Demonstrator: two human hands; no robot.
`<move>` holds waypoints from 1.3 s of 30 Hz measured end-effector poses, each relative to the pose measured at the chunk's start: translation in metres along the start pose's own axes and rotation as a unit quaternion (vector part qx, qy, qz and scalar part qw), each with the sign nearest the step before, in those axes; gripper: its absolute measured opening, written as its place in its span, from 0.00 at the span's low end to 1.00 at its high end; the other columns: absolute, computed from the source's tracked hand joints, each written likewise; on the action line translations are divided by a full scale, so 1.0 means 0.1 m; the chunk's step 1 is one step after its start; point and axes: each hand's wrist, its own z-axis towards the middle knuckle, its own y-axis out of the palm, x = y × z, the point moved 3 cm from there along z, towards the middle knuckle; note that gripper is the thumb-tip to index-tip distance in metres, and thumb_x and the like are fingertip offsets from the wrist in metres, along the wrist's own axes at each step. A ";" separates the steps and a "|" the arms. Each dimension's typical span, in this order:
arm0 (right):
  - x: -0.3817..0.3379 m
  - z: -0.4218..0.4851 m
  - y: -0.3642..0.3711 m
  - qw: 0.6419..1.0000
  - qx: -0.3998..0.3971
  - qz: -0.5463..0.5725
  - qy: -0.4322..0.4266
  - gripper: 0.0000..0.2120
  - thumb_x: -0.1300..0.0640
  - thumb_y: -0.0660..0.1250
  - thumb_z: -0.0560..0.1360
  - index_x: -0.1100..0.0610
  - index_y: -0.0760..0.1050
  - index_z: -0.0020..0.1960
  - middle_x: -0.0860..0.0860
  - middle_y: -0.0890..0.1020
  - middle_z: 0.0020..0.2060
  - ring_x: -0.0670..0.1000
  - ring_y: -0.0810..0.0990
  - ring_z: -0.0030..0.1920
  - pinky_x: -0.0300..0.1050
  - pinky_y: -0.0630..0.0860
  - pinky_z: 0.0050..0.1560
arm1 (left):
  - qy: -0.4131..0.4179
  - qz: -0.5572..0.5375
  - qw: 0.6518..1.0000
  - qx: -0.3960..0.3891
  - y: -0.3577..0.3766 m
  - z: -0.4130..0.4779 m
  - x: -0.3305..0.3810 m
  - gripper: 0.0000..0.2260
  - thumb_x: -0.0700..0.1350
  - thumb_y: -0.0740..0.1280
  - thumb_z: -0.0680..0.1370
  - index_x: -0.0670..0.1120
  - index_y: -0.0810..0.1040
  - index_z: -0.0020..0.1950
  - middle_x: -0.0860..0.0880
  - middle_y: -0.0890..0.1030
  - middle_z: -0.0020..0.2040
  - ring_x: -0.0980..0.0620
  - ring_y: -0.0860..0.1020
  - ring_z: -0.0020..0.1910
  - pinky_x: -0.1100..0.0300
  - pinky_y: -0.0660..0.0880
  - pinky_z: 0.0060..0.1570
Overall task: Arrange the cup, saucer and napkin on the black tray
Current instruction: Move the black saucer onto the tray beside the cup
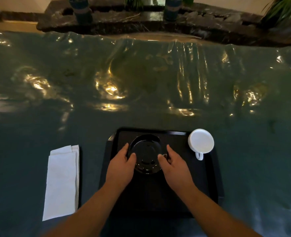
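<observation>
A glossy black saucer (146, 152) sits on the middle of the black tray (199, 182). My left hand (122, 166) grips the saucer's left rim, thumb on top. My right hand (174, 165) grips its right rim the same way. A white cup (201, 141) stands at the tray's far right corner, its handle pointing toward me. A folded white napkin (61, 182) lies flat on the table to the left of the tray, apart from it.
The table (141, 79) is covered with a shiny, wrinkled dark green sheet. Beyond its far edge runs a dark stone ledge (141, 23) with potted plants (80, 9).
</observation>
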 end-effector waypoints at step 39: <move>0.52 0.17 -0.21 0.843 -0.055 -0.466 -0.265 0.23 0.45 0.52 0.86 0.48 0.62 0.80 0.56 0.59 0.81 0.57 0.52 0.81 0.57 0.48 0.79 | 0.281 0.414 0.863 -0.068 0.42 0.01 0.27 0.27 0.63 0.59 0.83 0.54 0.67 0.79 0.53 0.58 0.84 0.51 0.58 0.81 0.52 0.61 0.76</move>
